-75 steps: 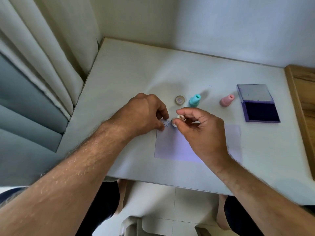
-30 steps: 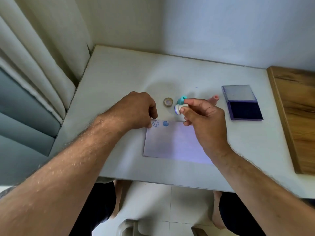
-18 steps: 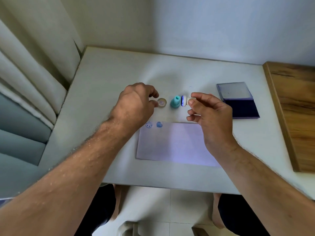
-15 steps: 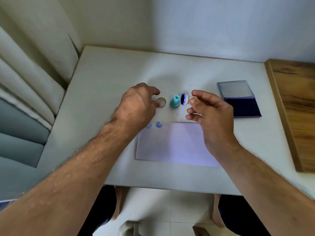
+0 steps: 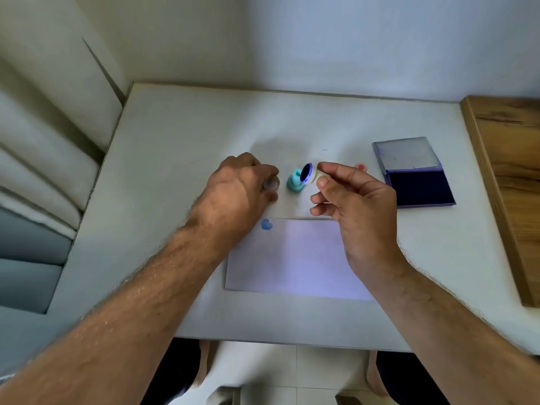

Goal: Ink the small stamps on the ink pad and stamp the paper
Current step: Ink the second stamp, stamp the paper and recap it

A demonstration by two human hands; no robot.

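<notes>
- White table (image 5: 175,176) is sitting in a corner against pale walls, with a curtain (image 5: 43,127) hanging at the left and a wooden surface (image 5: 508,176) lying along the right edge.
- Sheet of paper (image 5: 292,258) is lying flat near the front edge — one blue stamp mark (image 5: 266,224) is showing at its far left corner, just beside the left wrist.
- Right hand (image 5: 355,200) is hovering above the paper's far edge, thumb and forefinger clamped on a small white stamp (image 5: 312,174); the stamp is tilted on its side, with its dark inked face pointing left.
- Teal stamp (image 5: 295,181) is standing upright on the table, just left of the white stamp — touching or not, cannot tell.
- Left hand (image 5: 236,191) is reaching over the table left of the teal stamp, fingers curled together around a small round piece (image 5: 270,184) that is blurred; cannot tell if it is being gripped or only touched.
- Pink stamp (image 5: 361,166) is peeking out behind the right hand's fingers, mostly hidden.
- Ink pad (image 5: 420,187) is lying open at the right, well apart from the paper, dark pad nearer and lid (image 5: 406,154) folded back behind it.
</notes>
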